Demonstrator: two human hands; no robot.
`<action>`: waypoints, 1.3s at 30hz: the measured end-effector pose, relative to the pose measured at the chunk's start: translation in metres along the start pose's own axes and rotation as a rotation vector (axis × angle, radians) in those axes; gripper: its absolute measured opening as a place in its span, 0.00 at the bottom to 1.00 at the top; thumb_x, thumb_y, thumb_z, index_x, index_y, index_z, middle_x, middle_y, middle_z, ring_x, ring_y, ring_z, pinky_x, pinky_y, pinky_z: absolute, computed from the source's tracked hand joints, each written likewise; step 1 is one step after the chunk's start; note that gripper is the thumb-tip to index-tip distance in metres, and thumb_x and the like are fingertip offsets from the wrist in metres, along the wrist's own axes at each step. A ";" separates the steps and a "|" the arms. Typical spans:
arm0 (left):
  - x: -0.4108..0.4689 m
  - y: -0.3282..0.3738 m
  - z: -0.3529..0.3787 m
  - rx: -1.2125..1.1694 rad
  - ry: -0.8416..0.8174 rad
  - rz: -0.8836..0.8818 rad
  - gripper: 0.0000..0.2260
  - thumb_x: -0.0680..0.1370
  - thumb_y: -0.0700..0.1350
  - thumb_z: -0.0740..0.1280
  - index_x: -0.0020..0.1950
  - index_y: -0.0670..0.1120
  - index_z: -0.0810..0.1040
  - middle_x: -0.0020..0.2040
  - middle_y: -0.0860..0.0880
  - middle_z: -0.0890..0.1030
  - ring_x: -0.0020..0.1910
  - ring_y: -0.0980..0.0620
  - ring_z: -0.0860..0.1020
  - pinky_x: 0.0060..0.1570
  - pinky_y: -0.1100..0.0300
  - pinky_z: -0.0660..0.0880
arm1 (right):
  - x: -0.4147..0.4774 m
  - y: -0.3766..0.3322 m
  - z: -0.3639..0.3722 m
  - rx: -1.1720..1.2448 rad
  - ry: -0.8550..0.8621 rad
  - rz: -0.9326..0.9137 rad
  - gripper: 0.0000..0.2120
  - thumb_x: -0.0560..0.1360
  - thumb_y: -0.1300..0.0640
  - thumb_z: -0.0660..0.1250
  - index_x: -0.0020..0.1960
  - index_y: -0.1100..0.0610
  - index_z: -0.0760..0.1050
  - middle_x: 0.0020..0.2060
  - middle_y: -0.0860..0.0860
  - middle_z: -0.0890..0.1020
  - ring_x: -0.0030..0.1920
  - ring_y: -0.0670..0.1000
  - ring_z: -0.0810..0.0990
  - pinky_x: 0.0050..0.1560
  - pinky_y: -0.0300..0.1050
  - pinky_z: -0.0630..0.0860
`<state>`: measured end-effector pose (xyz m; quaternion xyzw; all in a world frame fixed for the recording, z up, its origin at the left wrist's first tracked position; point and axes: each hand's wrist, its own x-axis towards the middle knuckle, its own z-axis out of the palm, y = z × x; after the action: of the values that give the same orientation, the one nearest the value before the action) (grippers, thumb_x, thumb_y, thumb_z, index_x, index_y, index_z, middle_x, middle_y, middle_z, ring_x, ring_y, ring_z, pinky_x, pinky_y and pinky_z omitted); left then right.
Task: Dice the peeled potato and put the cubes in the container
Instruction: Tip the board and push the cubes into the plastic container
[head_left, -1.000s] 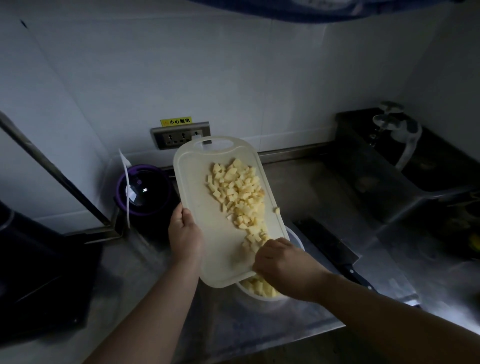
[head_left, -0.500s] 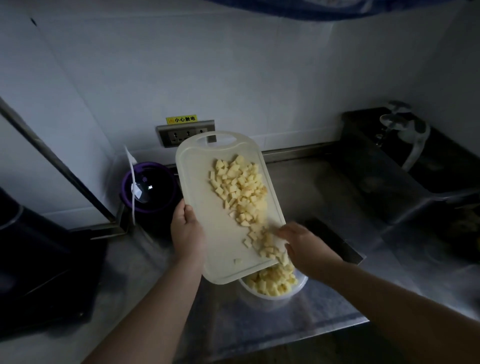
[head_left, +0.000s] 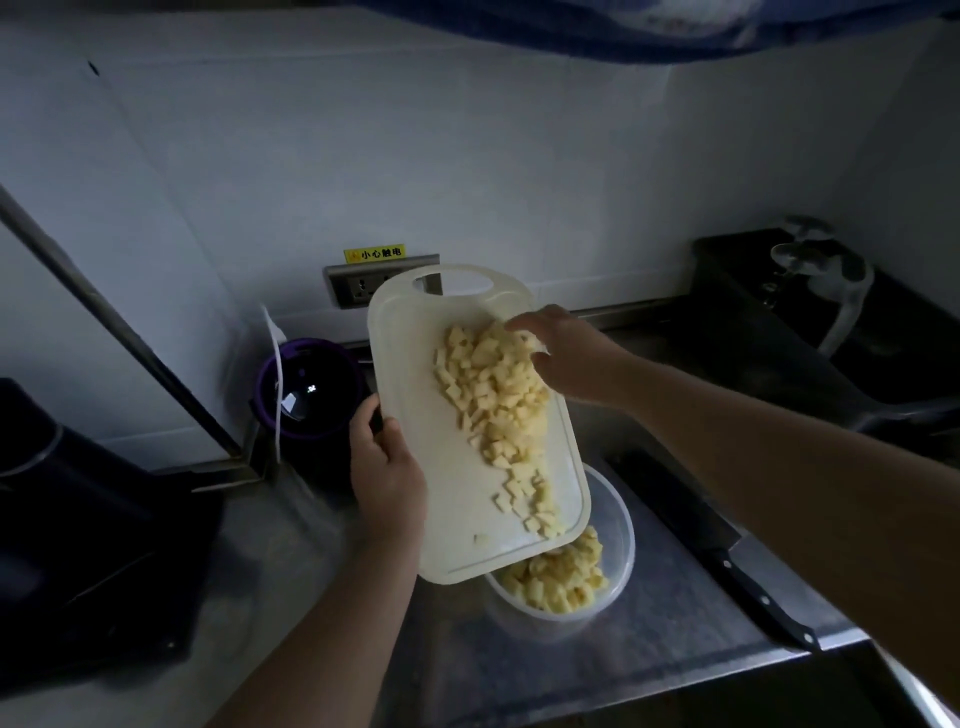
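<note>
A white cutting board is tilted over a clear round container on the steel counter. My left hand grips the board's left edge. Yellow potato cubes lie in a pile down the board's right side. More cubes sit inside the container under the board's low end. My right hand rests at the top of the pile, its fingers relaxed and touching the cubes.
A black-handled knife lies on the counter right of the container. A purple-rimmed jar stands behind my left hand. A wall socket is behind the board, a dark appliance at left, a sink and tap at right.
My right hand has moved from the board's low end up to the top of the pile. More cubes are in the container. The board stays tilted in my left hand.
</note>
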<state>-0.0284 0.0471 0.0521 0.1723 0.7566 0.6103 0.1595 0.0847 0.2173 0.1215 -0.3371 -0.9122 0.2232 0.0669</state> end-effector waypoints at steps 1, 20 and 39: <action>0.000 0.000 0.000 0.006 -0.001 0.015 0.17 0.84 0.46 0.55 0.72 0.51 0.66 0.64 0.51 0.74 0.59 0.52 0.74 0.54 0.58 0.70 | 0.009 -0.004 -0.001 -0.018 -0.027 0.006 0.28 0.77 0.68 0.57 0.75 0.51 0.64 0.72 0.54 0.64 0.69 0.56 0.67 0.62 0.43 0.67; 0.008 -0.007 0.002 -0.017 -0.011 -0.002 0.16 0.83 0.44 0.55 0.70 0.50 0.68 0.62 0.50 0.76 0.57 0.51 0.76 0.57 0.54 0.74 | 0.006 0.018 0.018 0.270 -0.107 0.283 0.18 0.80 0.65 0.54 0.68 0.54 0.69 0.57 0.57 0.74 0.52 0.57 0.79 0.52 0.56 0.81; 0.015 -0.003 0.002 -0.022 0.008 -0.019 0.15 0.83 0.45 0.55 0.69 0.53 0.69 0.60 0.53 0.75 0.56 0.53 0.75 0.53 0.56 0.72 | -0.072 0.033 0.065 0.430 -0.206 0.438 0.21 0.79 0.66 0.53 0.70 0.53 0.67 0.51 0.50 0.75 0.43 0.46 0.77 0.42 0.39 0.78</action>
<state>-0.0406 0.0552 0.0486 0.1611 0.7521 0.6177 0.1641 0.1412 0.1693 0.0510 -0.4793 -0.7518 0.4528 -0.0060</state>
